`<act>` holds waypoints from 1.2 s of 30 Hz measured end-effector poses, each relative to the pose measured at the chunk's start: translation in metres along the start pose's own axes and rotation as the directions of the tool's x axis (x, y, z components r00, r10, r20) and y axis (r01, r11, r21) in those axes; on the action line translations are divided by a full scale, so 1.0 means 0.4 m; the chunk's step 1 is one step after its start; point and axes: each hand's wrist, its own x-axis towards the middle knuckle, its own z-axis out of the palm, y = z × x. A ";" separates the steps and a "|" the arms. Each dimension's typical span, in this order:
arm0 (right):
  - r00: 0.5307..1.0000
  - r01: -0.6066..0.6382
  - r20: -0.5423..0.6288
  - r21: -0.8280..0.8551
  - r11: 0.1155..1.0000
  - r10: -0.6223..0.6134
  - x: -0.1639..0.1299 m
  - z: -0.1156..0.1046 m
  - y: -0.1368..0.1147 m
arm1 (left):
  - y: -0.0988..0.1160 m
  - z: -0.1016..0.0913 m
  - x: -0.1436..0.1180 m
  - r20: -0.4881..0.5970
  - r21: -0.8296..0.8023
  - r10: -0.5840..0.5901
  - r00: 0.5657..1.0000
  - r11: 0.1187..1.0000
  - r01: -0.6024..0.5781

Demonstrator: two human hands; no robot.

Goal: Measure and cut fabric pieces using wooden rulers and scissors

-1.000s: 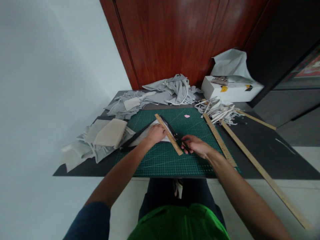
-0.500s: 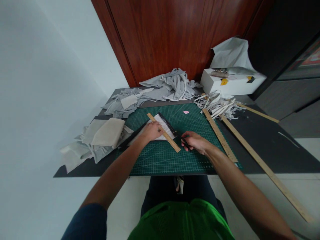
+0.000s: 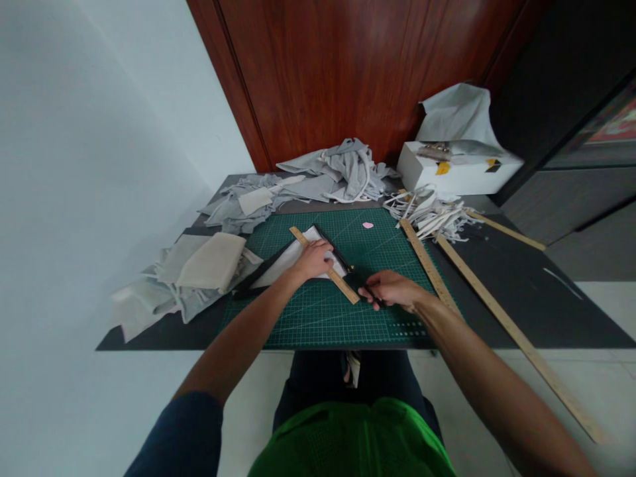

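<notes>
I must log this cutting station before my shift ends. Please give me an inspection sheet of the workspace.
Surface: dark table carrying a green gridded cutting mat.
Job's things: short wooden ruler across a pale fabric piece; thin dark cutting tool.
Clutter: grey fabric scraps, white strips, two long wooden rulers, white box.
Grippers: left hand presses the ruler; right hand grips the tool.
Cables: nothing seen.
Surroundings: brown wooden door, pale wall.

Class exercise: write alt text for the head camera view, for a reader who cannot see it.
A person's left hand presses a wooden ruler onto pale fabric on a green cutting mat, while the right hand holds a dark tool against the ruler's edge. Grey fabric scraps lie nearby.
</notes>
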 end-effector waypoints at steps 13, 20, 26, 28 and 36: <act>0.999 0.012 -0.049 0.383 0.924 0.008 -0.024 -0.065 0.030 | -0.039 -0.023 0.114 0.033 0.005 0.023 0.999 1.000 -0.023; 0.994 -0.023 -0.099 0.303 0.953 0.056 -0.067 -0.055 0.026 | -0.007 -0.020 0.103 0.010 -0.052 0.140 0.990 0.989 -0.140; 0.989 -0.046 -0.121 0.274 0.961 0.082 -0.097 -0.052 0.034 | 0.002 -0.011 0.092 0.026 -0.083 0.166 0.986 0.983 -0.163; 0.987 -0.039 -0.138 0.288 0.957 0.082 -0.099 -0.048 0.038 | 0.006 -0.013 0.084 0.031 -0.064 0.169 0.985 0.984 -0.167; 0.984 0.053 -0.180 0.355 0.933 0.012 -0.099 -0.032 0.044 | 0.001 -0.047 0.031 0.178 0.062 0.163 0.970 0.982 -0.177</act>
